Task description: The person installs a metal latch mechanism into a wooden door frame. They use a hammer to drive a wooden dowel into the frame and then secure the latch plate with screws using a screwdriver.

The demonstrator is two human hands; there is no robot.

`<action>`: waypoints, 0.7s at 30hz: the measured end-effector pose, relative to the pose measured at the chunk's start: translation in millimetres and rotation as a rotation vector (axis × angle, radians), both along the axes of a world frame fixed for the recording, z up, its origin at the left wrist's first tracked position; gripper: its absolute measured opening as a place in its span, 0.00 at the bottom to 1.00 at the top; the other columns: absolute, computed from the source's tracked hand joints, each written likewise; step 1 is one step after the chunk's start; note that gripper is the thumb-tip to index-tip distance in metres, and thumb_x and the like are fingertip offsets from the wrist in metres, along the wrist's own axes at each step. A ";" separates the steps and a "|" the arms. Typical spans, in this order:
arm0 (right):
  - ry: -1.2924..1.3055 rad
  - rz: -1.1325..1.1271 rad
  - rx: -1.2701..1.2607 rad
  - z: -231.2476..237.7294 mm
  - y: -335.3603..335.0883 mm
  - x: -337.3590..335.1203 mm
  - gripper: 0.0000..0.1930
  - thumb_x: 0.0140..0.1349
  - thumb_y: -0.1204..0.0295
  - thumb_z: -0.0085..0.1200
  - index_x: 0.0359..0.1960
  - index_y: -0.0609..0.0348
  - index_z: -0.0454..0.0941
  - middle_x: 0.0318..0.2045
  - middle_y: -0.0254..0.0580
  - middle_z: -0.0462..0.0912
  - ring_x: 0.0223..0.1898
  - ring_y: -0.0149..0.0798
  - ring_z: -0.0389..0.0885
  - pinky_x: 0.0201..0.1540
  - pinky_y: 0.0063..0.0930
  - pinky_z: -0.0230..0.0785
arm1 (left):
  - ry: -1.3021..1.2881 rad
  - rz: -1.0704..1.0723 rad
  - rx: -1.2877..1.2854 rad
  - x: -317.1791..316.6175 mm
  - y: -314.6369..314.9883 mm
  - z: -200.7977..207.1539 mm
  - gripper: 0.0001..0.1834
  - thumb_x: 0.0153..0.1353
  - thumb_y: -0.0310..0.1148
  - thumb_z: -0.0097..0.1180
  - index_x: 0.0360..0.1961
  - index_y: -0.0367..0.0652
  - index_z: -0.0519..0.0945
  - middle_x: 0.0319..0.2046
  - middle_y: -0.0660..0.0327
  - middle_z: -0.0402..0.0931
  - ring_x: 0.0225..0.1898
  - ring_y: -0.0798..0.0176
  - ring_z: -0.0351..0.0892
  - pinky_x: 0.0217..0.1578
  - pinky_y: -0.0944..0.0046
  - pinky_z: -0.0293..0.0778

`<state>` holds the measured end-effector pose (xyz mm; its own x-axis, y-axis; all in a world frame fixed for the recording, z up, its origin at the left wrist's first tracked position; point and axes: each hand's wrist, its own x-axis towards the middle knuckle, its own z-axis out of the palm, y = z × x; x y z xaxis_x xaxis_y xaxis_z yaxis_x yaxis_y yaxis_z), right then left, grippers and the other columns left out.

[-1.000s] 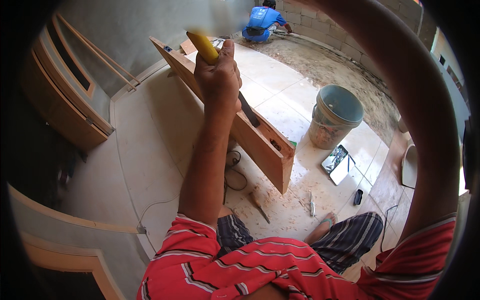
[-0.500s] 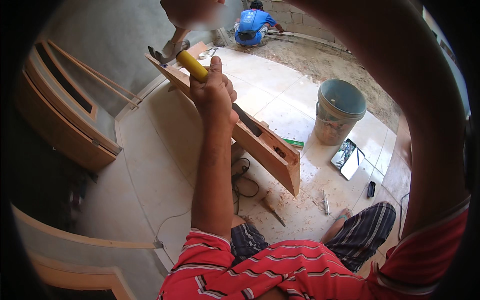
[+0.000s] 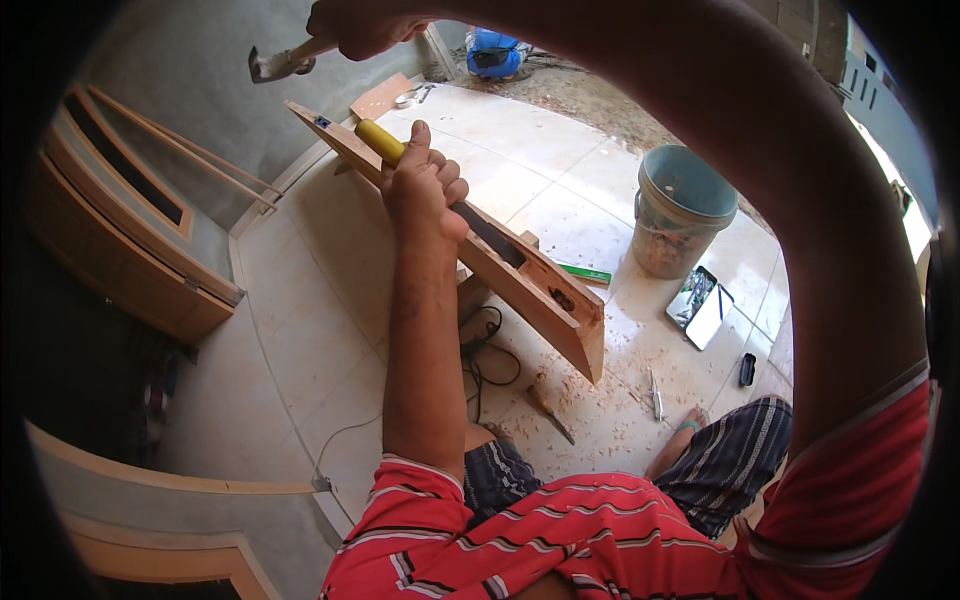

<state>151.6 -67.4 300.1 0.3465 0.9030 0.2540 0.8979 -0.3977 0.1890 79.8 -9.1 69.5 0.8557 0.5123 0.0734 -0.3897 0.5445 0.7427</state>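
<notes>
My left hand (image 3: 424,192) is closed around a chisel (image 3: 379,142) with a yellow handle, its thumb up along the grip. The wide dark blade lies low along a wooden beam (image 3: 535,310), pointing toward a rough hollow cut near the beam's near end. My right hand (image 3: 362,26) grips a claw hammer (image 3: 284,64), raised to the left and apart from the chisel's butt. The hammer's metal head shows against the grey wall, while part of its handle is hidden in my fist. The beam lies at a slant, propped off the floor.
Right of the beam stand a bucket (image 3: 683,212) and an open case (image 3: 699,307). A green level (image 3: 585,273) lies behind the beam. Shavings, a second chisel (image 3: 550,413) and a black cord (image 3: 490,365) are near my feet. A person in blue (image 3: 494,52) crouches far off.
The hammer has lifted up and left, away from the chisel's butt, with my right arm swinging up. The chisel and my left hand stay nearly in place on the beam.
</notes>
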 end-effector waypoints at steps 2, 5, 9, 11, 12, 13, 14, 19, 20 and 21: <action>-0.013 0.048 0.016 -0.7 13.6 -8.8 0.10 0.57 0.74 0.56 0.37 0.57 0.88 0.24 0.41 0.82 0.23 0.38 0.80 0.22 0.35 0.71 | 0.033 0.022 -0.038 -5.3 23.3 -7.6 0.12 0.72 0.36 0.63 0.37 0.47 0.71 0.20 0.74 0.55 0.15 0.79 0.51 0.14 0.74 0.46; -0.011 0.017 0.021 4.3 1.6 -10.2 0.10 0.58 0.74 0.56 0.37 0.57 0.88 0.24 0.41 0.82 0.22 0.38 0.79 0.21 0.35 0.71 | 0.052 0.007 -0.088 -12.5 19.7 -8.0 0.11 0.72 0.34 0.62 0.37 0.47 0.71 0.20 0.74 0.56 0.15 0.79 0.51 0.14 0.74 0.46; -0.016 -0.033 0.024 13.1 -16.5 -9.0 0.10 0.59 0.74 0.55 0.37 0.57 0.89 0.24 0.41 0.83 0.21 0.38 0.79 0.20 0.34 0.70 | -0.039 0.091 0.097 -16.7 -1.5 10.5 0.14 0.72 0.35 0.63 0.35 0.48 0.68 0.20 0.74 0.56 0.15 0.78 0.51 0.14 0.72 0.46; -0.021 -0.038 0.036 19.0 -21.8 -9.7 0.10 0.59 0.73 0.55 0.37 0.57 0.89 0.24 0.40 0.83 0.20 0.38 0.79 0.20 0.34 0.70 | -0.062 0.122 0.188 -26.5 -9.0 21.8 0.15 0.71 0.36 0.64 0.35 0.48 0.68 0.20 0.74 0.56 0.15 0.78 0.52 0.14 0.72 0.46; -0.024 -0.040 0.041 20.8 -25.2 -10.2 0.10 0.60 0.73 0.55 0.37 0.57 0.89 0.24 0.40 0.83 0.20 0.38 0.79 0.20 0.34 0.70 | -0.075 0.136 0.232 -28.9 -11.8 25.3 0.15 0.71 0.36 0.64 0.35 0.47 0.68 0.19 0.74 0.56 0.16 0.78 0.52 0.14 0.72 0.46; -0.026 -0.039 0.042 22.5 -27.6 -11.6 0.10 0.60 0.73 0.55 0.37 0.57 0.89 0.24 0.40 0.83 0.20 0.38 0.79 0.19 0.33 0.70 | -0.080 0.144 0.250 -30.6 -12.4 26.8 0.16 0.71 0.37 0.65 0.36 0.47 0.68 0.19 0.74 0.56 0.15 0.78 0.52 0.14 0.72 0.46; -0.034 -0.044 0.042 25.1 -31.1 -11.3 0.10 0.60 0.73 0.55 0.37 0.57 0.89 0.24 0.40 0.83 0.19 0.37 0.79 0.19 0.33 0.69 | -0.086 0.150 0.268 -31.7 -13.1 27.8 0.16 0.71 0.37 0.65 0.36 0.47 0.68 0.19 0.74 0.56 0.15 0.78 0.52 0.14 0.72 0.46; -0.037 0.004 0.082 20.7 -51.9 -14.5 0.11 0.62 0.74 0.53 0.40 0.58 0.88 0.24 0.40 0.84 0.18 0.37 0.78 0.18 0.32 0.69 | -0.090 0.269 0.344 -41.2 -27.5 35.7 0.17 0.70 0.36 0.66 0.38 0.46 0.67 0.18 0.73 0.57 0.14 0.78 0.52 0.14 0.72 0.45; 0.064 0.008 0.173 13.5 -53.7 -14.9 0.11 0.62 0.75 0.53 0.42 0.59 0.88 0.25 0.41 0.85 0.19 0.37 0.79 0.18 0.33 0.69 | -0.094 0.279 0.361 -42.6 -28.9 36.5 0.17 0.70 0.36 0.66 0.38 0.46 0.67 0.18 0.73 0.57 0.14 0.78 0.52 0.14 0.72 0.45; 0.166 0.011 0.265 8.5 -56.5 -15.4 0.12 0.62 0.76 0.53 0.43 0.59 0.88 0.25 0.42 0.85 0.19 0.37 0.79 0.18 0.33 0.70 | -0.097 0.288 0.379 -43.0 -29.7 36.4 0.17 0.70 0.36 0.66 0.38 0.46 0.67 0.18 0.73 0.58 0.14 0.78 0.52 0.14 0.72 0.45</action>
